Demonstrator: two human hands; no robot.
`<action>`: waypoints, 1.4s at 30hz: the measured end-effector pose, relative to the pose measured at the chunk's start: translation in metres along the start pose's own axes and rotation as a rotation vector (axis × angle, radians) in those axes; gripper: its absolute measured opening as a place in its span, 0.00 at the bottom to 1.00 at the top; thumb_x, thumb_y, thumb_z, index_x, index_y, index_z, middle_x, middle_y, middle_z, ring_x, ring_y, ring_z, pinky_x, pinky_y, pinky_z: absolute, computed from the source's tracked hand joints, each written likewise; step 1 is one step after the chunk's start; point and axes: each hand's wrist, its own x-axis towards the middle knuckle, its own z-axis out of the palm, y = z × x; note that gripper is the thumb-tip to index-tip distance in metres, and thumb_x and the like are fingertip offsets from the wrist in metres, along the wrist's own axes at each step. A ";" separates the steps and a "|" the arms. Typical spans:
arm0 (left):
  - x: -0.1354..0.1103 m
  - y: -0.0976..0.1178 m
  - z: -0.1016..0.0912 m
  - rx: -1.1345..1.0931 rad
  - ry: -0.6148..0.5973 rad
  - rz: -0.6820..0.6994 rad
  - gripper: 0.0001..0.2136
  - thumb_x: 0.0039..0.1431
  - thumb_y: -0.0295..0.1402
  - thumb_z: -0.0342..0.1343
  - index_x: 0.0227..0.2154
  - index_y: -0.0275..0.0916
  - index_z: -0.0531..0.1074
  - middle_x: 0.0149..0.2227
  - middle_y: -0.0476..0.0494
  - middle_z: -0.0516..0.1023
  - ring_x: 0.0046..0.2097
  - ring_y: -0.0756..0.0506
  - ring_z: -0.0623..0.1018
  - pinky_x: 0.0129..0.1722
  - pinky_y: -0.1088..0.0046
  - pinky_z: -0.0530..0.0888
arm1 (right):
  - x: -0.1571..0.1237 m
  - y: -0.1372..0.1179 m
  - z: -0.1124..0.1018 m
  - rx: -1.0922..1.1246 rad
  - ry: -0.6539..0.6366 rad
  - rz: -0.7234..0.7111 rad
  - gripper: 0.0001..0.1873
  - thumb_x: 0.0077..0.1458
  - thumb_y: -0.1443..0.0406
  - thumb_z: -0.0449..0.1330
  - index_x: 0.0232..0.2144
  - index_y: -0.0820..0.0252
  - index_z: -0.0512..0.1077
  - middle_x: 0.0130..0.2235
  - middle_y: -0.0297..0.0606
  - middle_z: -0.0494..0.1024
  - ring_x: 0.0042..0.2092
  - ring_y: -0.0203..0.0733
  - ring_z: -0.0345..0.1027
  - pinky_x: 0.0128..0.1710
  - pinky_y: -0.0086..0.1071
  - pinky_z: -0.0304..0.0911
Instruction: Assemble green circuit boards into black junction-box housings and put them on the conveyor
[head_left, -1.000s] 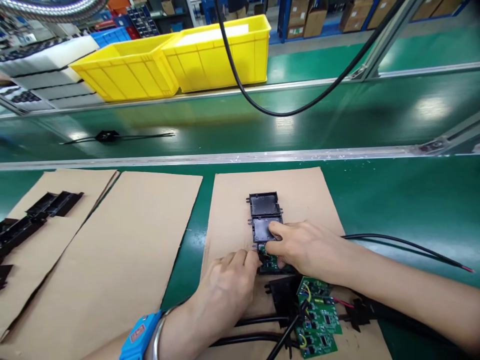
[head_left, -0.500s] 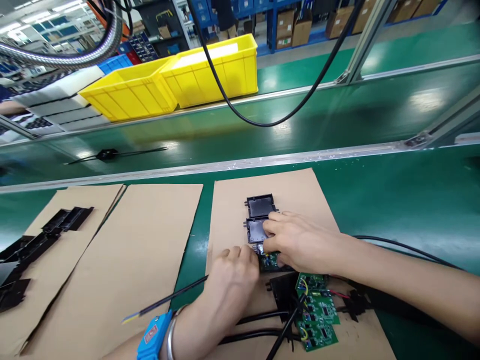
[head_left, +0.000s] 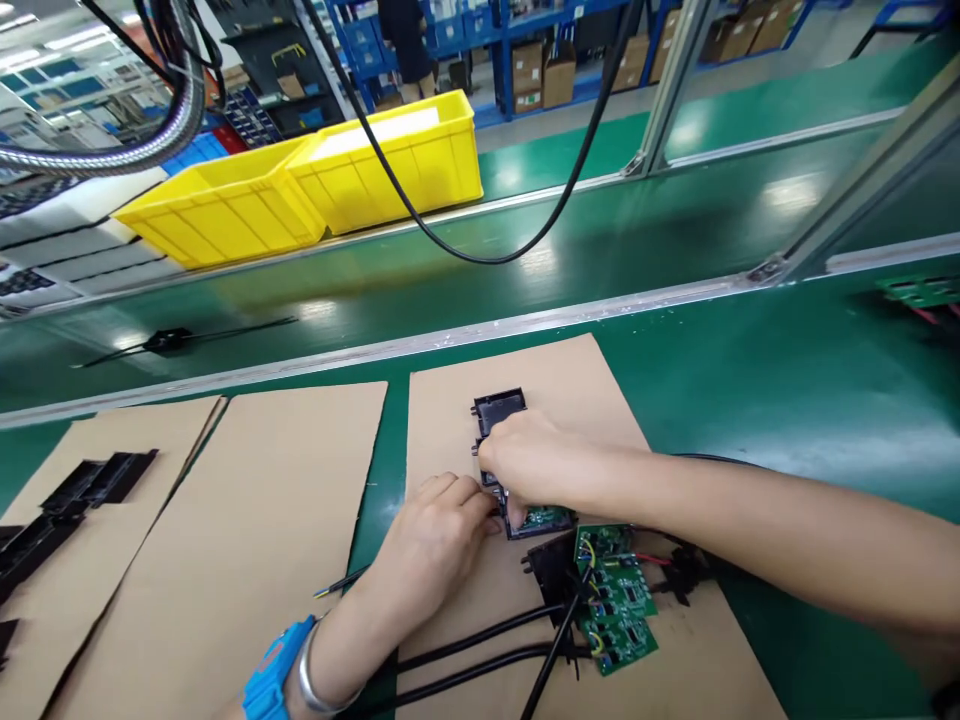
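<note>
On the right cardboard sheet [head_left: 570, 380] lies a row of black plastic housings [head_left: 499, 408]. My right hand [head_left: 536, 465] reaches over the row with its fingers curled down onto a housing that holds a green circuit board [head_left: 546, 518]. My left hand [head_left: 435, 530] sits just left of that housing, fingers bent and pinching at its left edge. Several more green circuit boards [head_left: 616, 600] with black cables [head_left: 480, 650] lie nearer to me, beside an empty black housing [head_left: 551, 572].
Two more cardboard sheets [head_left: 255, 520] lie to the left; the far one carries black plastic parts [head_left: 82, 490]. A conveyor belt [head_left: 450, 270] runs behind, with a black part [head_left: 166, 340] on it. Yellow bins [head_left: 315, 185] stand beyond. A black cable [head_left: 480, 255] hangs overhead.
My right hand has slid left and now covers the second housing. The left hand has stayed at the housing's left edge. The camera has swung right.
</note>
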 end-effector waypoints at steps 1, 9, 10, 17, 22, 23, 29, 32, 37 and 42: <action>0.000 0.001 -0.005 -0.009 0.001 -0.006 0.07 0.64 0.26 0.50 0.37 0.36 0.73 0.35 0.42 0.74 0.39 0.42 0.72 0.40 0.63 0.72 | -0.008 0.004 -0.003 0.011 0.024 0.004 0.17 0.33 0.63 0.76 0.20 0.63 0.73 0.24 0.38 0.73 0.30 0.45 0.68 0.26 0.31 0.53; 0.003 0.010 -0.001 -0.141 -0.033 0.289 0.21 0.59 0.20 0.48 0.55 0.36 0.65 0.53 0.40 0.72 0.51 0.41 0.70 0.51 0.60 0.70 | -0.101 0.053 0.016 0.206 0.296 0.070 0.05 0.58 0.65 0.61 0.37 0.59 0.71 0.37 0.36 0.76 0.39 0.41 0.67 0.39 0.32 0.58; 0.005 0.009 0.003 -0.119 -0.052 0.317 0.23 0.58 0.20 0.49 0.57 0.37 0.63 0.56 0.40 0.70 0.53 0.41 0.70 0.53 0.59 0.69 | -0.106 0.056 0.022 0.225 0.284 0.101 0.05 0.58 0.65 0.60 0.39 0.59 0.71 0.38 0.36 0.76 0.40 0.42 0.68 0.40 0.33 0.58; 0.009 0.009 0.007 -0.031 -0.004 0.362 0.17 0.63 0.19 0.46 0.53 0.34 0.68 0.54 0.40 0.74 0.55 0.43 0.72 0.55 0.63 0.72 | -0.102 0.047 0.045 0.243 0.391 0.027 0.12 0.60 0.74 0.48 0.36 0.61 0.71 0.34 0.40 0.73 0.36 0.41 0.65 0.37 0.32 0.60; 0.008 0.015 0.009 0.011 -0.038 0.321 0.14 0.63 0.21 0.47 0.50 0.30 0.70 0.53 0.39 0.74 0.53 0.40 0.72 0.54 0.62 0.73 | -0.095 0.038 0.050 0.271 0.360 -0.068 0.11 0.59 0.74 0.47 0.30 0.61 0.67 0.29 0.38 0.69 0.32 0.39 0.61 0.31 0.30 0.58; 0.008 0.015 0.010 0.023 -0.050 0.318 0.14 0.63 0.21 0.47 0.50 0.30 0.69 0.53 0.38 0.73 0.54 0.40 0.71 0.54 0.62 0.73 | -0.096 0.038 0.049 0.273 0.331 -0.027 0.11 0.60 0.73 0.47 0.30 0.60 0.66 0.29 0.36 0.68 0.31 0.38 0.61 0.31 0.30 0.57; 0.009 0.019 0.013 0.052 -0.113 0.297 0.14 0.65 0.23 0.44 0.50 0.32 0.69 0.54 0.39 0.71 0.53 0.39 0.70 0.53 0.61 0.73 | -0.087 0.040 0.031 0.390 0.038 0.149 0.13 0.61 0.69 0.49 0.23 0.59 0.60 0.23 0.30 0.64 0.26 0.34 0.55 0.26 0.27 0.52; 0.007 0.018 0.015 0.077 -0.113 0.300 0.15 0.64 0.22 0.44 0.50 0.32 0.69 0.55 0.39 0.70 0.52 0.40 0.70 0.51 0.63 0.73 | -0.076 0.048 0.024 0.515 -0.125 0.193 0.13 0.59 0.70 0.50 0.22 0.60 0.63 0.23 0.30 0.66 0.26 0.33 0.57 0.25 0.26 0.53; 0.007 0.016 0.015 0.152 -0.076 0.357 0.17 0.62 0.22 0.44 0.52 0.31 0.68 0.65 0.41 0.59 0.51 0.39 0.70 0.48 0.63 0.74 | -0.063 0.053 0.020 0.514 -0.276 0.247 0.15 0.59 0.69 0.49 0.22 0.61 0.68 0.23 0.33 0.71 0.26 0.35 0.62 0.26 0.26 0.56; 0.012 0.020 0.013 0.162 -0.094 0.356 0.14 0.62 0.23 0.46 0.48 0.32 0.69 0.63 0.37 0.63 0.46 0.40 0.73 0.41 0.64 0.75 | -0.056 0.043 0.021 0.114 -0.217 0.175 0.12 0.54 0.70 0.53 0.21 0.62 0.70 0.24 0.40 0.74 0.25 0.39 0.64 0.24 0.31 0.51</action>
